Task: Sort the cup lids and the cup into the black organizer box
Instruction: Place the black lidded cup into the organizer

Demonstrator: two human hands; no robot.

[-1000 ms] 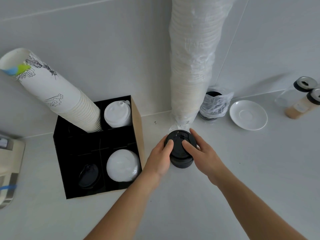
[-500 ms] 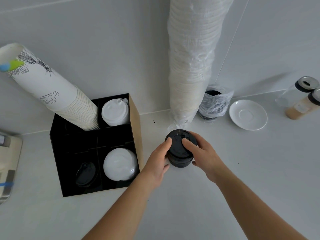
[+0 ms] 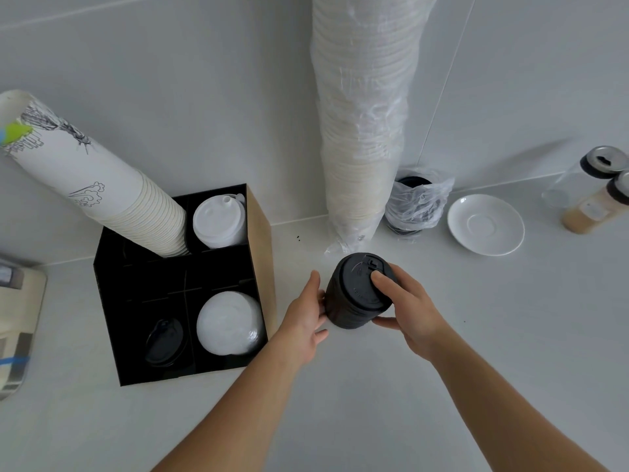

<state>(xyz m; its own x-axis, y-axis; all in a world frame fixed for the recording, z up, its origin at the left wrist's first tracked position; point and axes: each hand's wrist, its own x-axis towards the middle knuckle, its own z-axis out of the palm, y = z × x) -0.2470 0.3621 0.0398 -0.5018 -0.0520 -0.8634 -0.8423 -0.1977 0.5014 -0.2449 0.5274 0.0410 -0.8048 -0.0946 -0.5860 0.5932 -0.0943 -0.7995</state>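
Black lids, nested in a short stack, are held above the white counter just right of the black organizer box. Right hand: fingers curled round the stack, one fingertip on the top lid. Left hand: fingers straight, touching the stack's left side. Box compartments: paper cup stack far left; white spouted lids far right; single black lid near left; white domed lids near right. A white saucer lies far right.
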